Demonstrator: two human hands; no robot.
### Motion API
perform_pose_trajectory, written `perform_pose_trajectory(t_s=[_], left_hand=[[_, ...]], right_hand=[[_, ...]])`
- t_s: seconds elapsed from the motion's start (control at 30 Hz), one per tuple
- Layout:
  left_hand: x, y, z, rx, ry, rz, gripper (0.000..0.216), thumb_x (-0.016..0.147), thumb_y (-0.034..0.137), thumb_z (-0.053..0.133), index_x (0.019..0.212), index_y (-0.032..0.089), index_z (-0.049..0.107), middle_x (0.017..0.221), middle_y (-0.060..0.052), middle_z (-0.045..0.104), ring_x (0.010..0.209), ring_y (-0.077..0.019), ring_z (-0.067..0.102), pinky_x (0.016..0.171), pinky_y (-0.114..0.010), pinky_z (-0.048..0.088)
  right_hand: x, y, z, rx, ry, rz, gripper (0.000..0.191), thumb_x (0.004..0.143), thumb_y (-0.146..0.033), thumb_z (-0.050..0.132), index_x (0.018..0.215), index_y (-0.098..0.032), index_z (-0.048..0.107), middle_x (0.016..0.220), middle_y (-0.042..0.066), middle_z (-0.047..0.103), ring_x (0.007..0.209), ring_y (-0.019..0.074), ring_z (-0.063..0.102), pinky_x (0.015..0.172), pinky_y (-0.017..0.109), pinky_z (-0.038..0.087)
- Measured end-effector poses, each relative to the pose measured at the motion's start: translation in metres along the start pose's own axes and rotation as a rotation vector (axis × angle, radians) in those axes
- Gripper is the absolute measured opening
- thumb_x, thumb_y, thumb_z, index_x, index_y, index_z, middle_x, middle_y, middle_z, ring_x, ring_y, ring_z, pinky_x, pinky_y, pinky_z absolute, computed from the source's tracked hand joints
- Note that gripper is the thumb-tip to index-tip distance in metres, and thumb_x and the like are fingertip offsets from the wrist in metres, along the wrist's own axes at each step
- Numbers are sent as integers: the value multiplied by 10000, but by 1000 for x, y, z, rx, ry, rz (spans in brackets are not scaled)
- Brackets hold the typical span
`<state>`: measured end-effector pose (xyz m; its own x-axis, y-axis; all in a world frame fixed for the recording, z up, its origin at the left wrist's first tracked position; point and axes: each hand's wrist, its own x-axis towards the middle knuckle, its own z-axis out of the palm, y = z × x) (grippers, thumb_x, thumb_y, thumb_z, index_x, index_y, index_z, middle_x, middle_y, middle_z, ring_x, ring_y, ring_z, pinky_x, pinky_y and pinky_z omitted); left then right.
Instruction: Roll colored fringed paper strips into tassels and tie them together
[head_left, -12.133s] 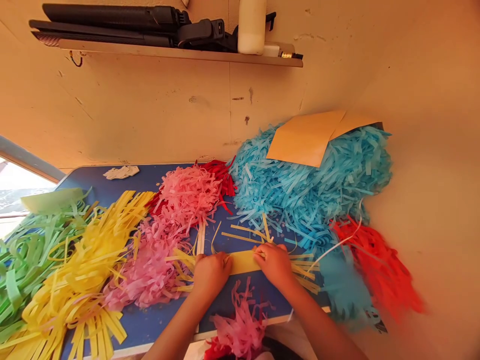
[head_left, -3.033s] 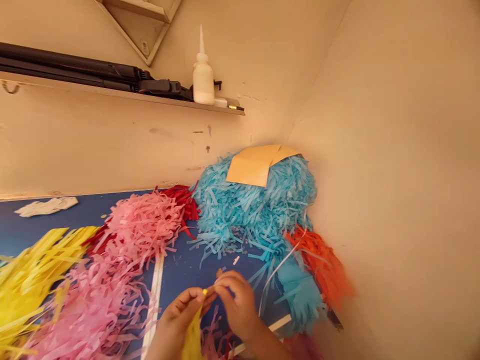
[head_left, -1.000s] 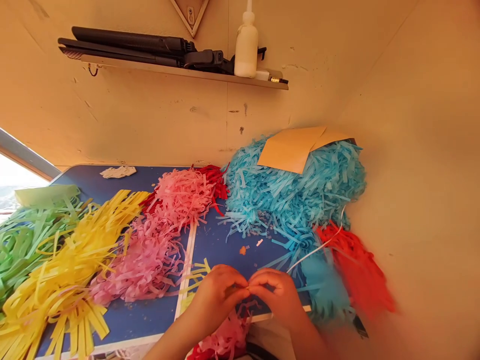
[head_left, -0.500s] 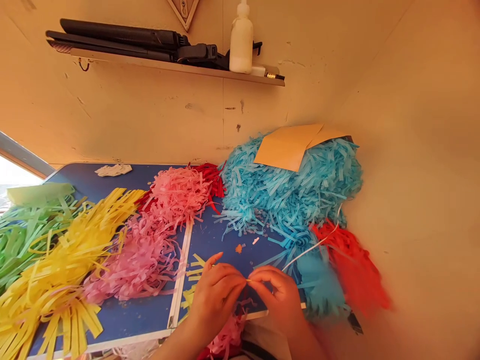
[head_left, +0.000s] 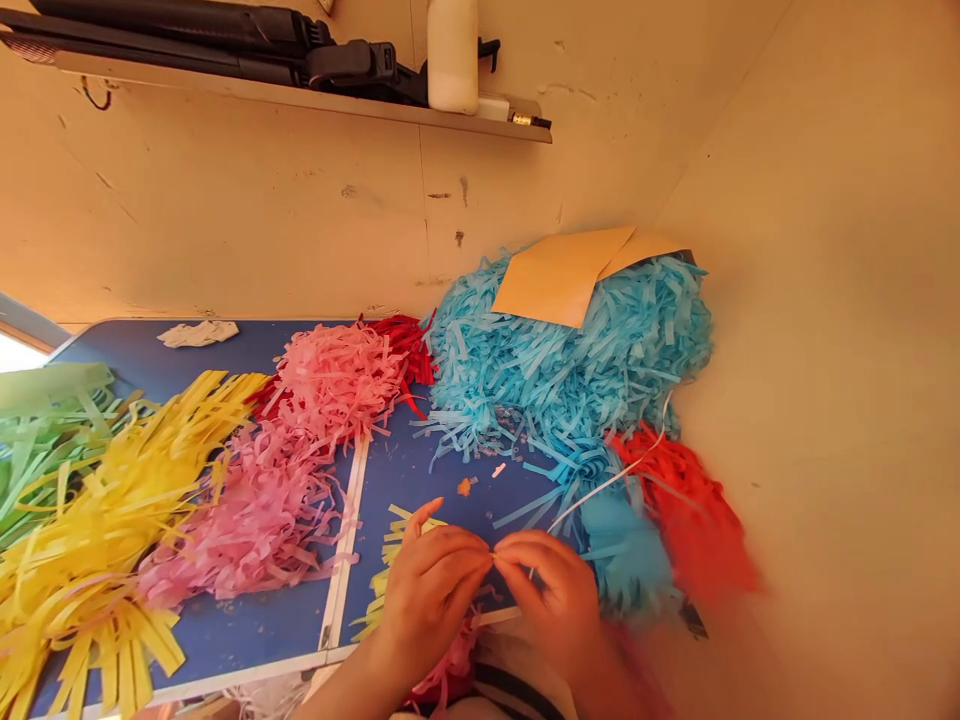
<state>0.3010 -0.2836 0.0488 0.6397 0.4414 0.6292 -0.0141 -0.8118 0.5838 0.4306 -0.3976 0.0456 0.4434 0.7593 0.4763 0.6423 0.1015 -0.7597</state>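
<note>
My left hand (head_left: 431, 590) and my right hand (head_left: 551, 590) meet fingertip to fingertip over the blue table (head_left: 262, 640) near its front edge. Both pinch a small yellowish bit between them, too small to make out. Yellow fringed paper strips (head_left: 390, 545) lie under and to the left of my left hand. A thin white strip (head_left: 607, 478) runs from my right hand up toward the blue shreds. Pink fringe (head_left: 446, 670) hangs below my hands at the table's edge.
Piles of cut paper cover the table: green (head_left: 37, 440), yellow (head_left: 90, 530), pink (head_left: 300, 440), dark red (head_left: 401, 340), light blue (head_left: 570, 360), orange-red (head_left: 686, 500). Tan card (head_left: 559, 280) rests on the blue pile. A wall shelf (head_left: 300, 95) holds a white bottle (head_left: 452, 50) and black tools.
My hands stay pinched together and have shifted slightly. The view has dropped and swung a little right, so the shelf now sits at the top edge.
</note>
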Motion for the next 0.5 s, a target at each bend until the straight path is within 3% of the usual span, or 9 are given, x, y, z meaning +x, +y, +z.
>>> perform_pose_trajectory(t_s=[0.17, 0.3, 0.5], left_hand=[[0, 2, 2, 12, -14, -25, 146, 877, 99, 583, 887, 236, 633, 838, 33, 750, 759, -111, 700, 1110, -459, 392], [-3, -3, 6, 27, -73, -73, 109, 905, 177, 552, 841, 236, 618, 802, 29, 742, 722, -122, 700, 1044, -415, 468], [-2, -15, 6, 98, -71, -62, 236, 940, 335, 500, 783, 258, 658, 723, 20, 733, 660, -141, 715, 656, -206, 579]], right_hand=[[0, 1, -1, 12, 17, -11, 134, 920, -166, 598, 895, -248, 701, 842, 9, 739, 767, 163, 698, 736, 264, 557], [1, 1, 2, 8, -16, 16, 134, 932, -197, 583, 880, -247, 696, 836, 18, 733, 768, 168, 685, 732, 283, 545], [1, 1, 15, -9, -31, -42, 154, 951, -266, 550, 868, -246, 678, 830, 4, 730, 778, 157, 668, 782, 291, 512]])
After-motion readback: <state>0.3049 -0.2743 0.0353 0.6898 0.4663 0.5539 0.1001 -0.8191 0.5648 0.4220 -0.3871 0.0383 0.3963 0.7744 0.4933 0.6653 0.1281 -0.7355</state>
